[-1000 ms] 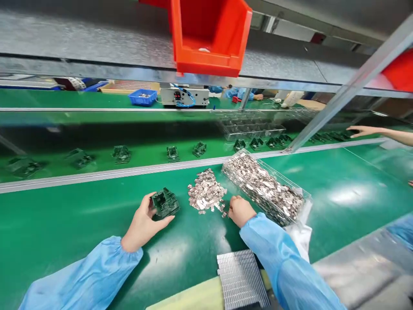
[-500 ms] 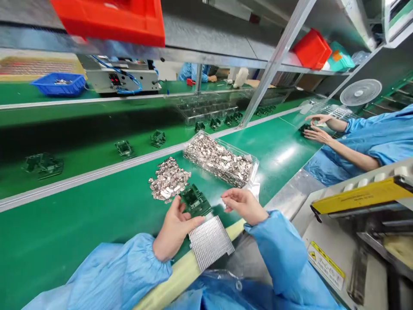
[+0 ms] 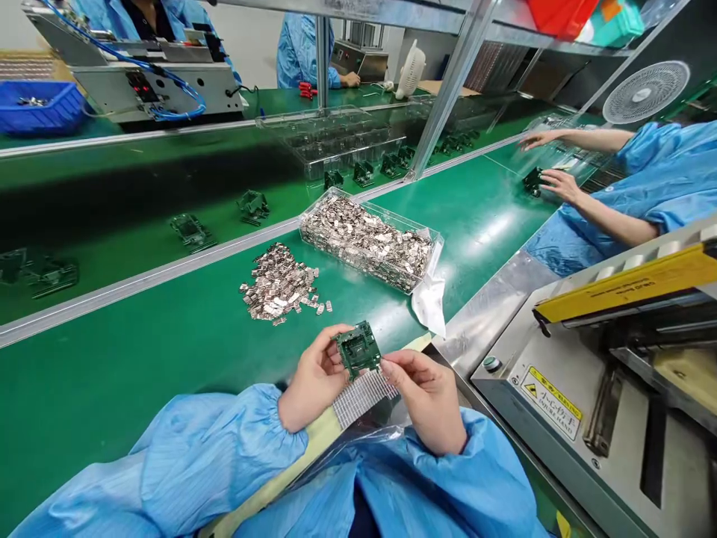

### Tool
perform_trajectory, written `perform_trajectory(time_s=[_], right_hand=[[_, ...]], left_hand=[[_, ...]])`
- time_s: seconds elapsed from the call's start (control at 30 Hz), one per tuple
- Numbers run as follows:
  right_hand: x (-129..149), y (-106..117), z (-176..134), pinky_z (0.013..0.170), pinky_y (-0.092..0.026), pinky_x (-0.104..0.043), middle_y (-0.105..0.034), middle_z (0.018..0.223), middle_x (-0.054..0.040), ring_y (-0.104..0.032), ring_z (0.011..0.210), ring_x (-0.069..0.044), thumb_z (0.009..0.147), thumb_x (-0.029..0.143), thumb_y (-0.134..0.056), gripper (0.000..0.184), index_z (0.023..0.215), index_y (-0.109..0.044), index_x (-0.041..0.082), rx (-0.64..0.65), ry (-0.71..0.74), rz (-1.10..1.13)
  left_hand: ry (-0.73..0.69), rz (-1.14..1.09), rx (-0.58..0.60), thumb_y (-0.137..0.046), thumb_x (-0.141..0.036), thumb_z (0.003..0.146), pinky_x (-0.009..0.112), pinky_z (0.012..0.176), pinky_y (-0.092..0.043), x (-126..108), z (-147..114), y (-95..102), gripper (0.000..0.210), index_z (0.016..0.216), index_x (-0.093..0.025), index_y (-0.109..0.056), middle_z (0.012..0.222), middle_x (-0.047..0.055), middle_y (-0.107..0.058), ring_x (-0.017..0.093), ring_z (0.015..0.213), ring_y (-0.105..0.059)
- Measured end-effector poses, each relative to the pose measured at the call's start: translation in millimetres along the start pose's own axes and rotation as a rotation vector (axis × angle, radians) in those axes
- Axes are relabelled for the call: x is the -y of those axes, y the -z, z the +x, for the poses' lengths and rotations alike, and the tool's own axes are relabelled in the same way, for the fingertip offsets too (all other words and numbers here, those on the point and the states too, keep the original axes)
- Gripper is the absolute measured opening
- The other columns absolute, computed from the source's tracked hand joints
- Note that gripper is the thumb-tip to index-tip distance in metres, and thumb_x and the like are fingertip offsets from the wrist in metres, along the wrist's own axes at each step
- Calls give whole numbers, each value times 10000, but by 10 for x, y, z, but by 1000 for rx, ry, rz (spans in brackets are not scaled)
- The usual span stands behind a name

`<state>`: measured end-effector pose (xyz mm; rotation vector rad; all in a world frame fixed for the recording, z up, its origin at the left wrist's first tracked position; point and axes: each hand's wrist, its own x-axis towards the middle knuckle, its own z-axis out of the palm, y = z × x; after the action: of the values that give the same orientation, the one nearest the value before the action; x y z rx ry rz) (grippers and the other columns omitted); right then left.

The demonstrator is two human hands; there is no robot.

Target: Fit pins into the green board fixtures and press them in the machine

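Observation:
My left hand (image 3: 319,373) is closed around the left side of a green circuit board (image 3: 358,350), which is held tilted up above the bench edge. At the board's lower right corner, my right hand (image 3: 426,392) pinches with thumb and forefinger; whatever is between those fingertips is too small to make out. Below the board lies a silver ribbed block (image 3: 364,397), partly covered by both hands. Just beyond my left hand, small metal pieces form a loose pile (image 3: 280,284). A clear plastic box (image 3: 429,273) full of the same pieces stands farther back.
White tissue (image 3: 430,305) hangs by the box's near corner. Several green boards (image 3: 191,232) sit along the far strip behind a metal rail (image 3: 224,255). A machine with a yellow bar (image 3: 627,282) stands at right. Beyond it, a co-worker's hands (image 3: 563,185) handle another board.
My right hand has come left and down to the board's corner. The board has been lifted and turned toward me. The view has tilted down; the co-worker's one hand has reached away.

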<state>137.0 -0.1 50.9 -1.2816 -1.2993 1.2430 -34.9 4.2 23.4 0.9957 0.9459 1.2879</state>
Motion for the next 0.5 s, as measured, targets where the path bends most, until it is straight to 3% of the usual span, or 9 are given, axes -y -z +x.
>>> perform_trajectory(time_s=[0.1,0.17,0.5], right_hand=[[-42,-87,19,577,-432,-256,-604,737,-19,-556,681,-155,800,258,-689,77,764,-745,220,-62,193,-133],[-82,-133,37,588,-410,-252,-559,741,-4,-522,679,-145,798,217,-679,65,767,-735,226,-74,237,-169],[-96,-125,35,656,-376,-279,-527,770,-7,-495,724,-164,837,249,-634,133,719,-676,206,-12,164,-236]], left_hand=[[-23,6,42,-782,-110,668,220,733,-586,22,-15,0,492,1103,-208,-574,931,13,-702,133,819,-704],[-23,22,59,-759,-98,693,220,746,-586,27,-23,8,474,1116,-213,-577,963,21,-704,134,838,-706],[3,79,126,-698,-125,797,199,776,-568,42,-73,51,428,1178,-257,-557,963,2,-701,115,864,-690]])
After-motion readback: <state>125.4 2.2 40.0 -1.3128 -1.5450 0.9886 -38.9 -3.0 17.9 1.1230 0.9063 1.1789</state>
